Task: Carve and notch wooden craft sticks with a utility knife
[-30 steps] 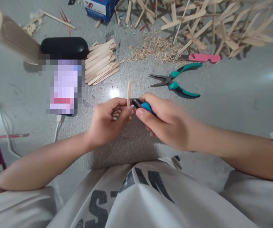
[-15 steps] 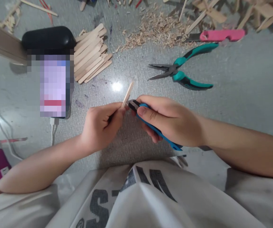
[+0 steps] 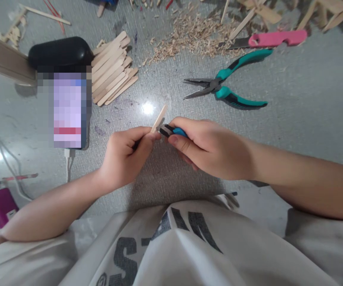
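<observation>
My left hand point(image 3: 129, 153) is closed, pinching a wooden craft stick point(image 3: 159, 118) between thumb and forefinger. The stick's upper part slants up and to the right; its lower end is hidden in the hand. In my right hand point(image 3: 202, 145) are blue-handled cutting pliers point(image 3: 167, 130), fingers wrapped round the grips. The jaws point left and meet the stick's edge just above my left thumb. Whether they bite into the wood I cannot tell. Beyond my right hand lie spread teal needle-nose pliers point(image 3: 216, 84).
A pile of craft sticks point(image 3: 114, 71) lies beside a phone point(image 3: 67, 107) on a cable and a black case point(image 3: 60, 53). Wood shavings point(image 3: 189, 35) and a pink-handled knife point(image 3: 278, 38) lie at the back. Wooden stick structures point(image 3: 326, 14) stand back right; a purple box point(image 3: 0, 206) sits left.
My right hand has turned the blue-handled pliers, so their long lower handle is now hidden beneath it. The stick shows a broader face. The whole view has shifted slightly.
</observation>
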`<state>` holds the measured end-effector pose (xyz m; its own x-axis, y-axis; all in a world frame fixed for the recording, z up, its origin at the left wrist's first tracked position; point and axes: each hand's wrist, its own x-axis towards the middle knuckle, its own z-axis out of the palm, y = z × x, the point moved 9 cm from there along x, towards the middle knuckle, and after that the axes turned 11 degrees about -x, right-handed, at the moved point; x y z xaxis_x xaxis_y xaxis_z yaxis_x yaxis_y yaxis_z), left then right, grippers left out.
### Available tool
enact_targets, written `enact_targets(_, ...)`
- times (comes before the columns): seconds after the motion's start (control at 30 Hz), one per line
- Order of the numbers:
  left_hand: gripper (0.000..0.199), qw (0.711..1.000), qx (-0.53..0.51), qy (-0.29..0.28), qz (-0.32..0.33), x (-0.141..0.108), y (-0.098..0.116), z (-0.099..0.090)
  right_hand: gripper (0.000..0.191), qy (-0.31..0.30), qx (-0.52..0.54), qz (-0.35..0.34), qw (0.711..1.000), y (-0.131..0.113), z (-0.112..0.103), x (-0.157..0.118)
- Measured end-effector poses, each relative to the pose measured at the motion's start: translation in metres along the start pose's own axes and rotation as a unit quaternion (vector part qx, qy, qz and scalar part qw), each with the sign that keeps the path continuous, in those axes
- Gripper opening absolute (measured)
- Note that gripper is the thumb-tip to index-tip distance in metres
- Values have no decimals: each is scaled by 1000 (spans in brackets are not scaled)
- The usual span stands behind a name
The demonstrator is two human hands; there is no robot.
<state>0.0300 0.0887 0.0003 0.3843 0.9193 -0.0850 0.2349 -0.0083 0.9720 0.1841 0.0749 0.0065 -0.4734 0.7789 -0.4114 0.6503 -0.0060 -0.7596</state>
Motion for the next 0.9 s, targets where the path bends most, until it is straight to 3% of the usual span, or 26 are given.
enact_targets(0.3, 30, 1000, 14, 1, 4, 1, 2, 0, 12, 61, -112, -24, 992, 0, 0, -1)
enact_targets(0.53, 30, 1000, 14, 11, 14, -2, 3, 2, 26, 17, -21, 14, 1000, 2, -1, -2)
enact_targets(0.63, 35, 998, 59, 16, 32, -5, 6, 3, 29, 9, 9, 39, 999, 5, 1, -4)
enact_targets(0.8, 32, 984, 143, 82, 60, -6, 9, -9, 29, -36, 221, 81, 971, 12, 16, -8)
enact_targets(0.9, 30, 992, 103, 67, 27, 0, 3, -12, 28, 20, 139, 48, 989, 10, 4, -7)
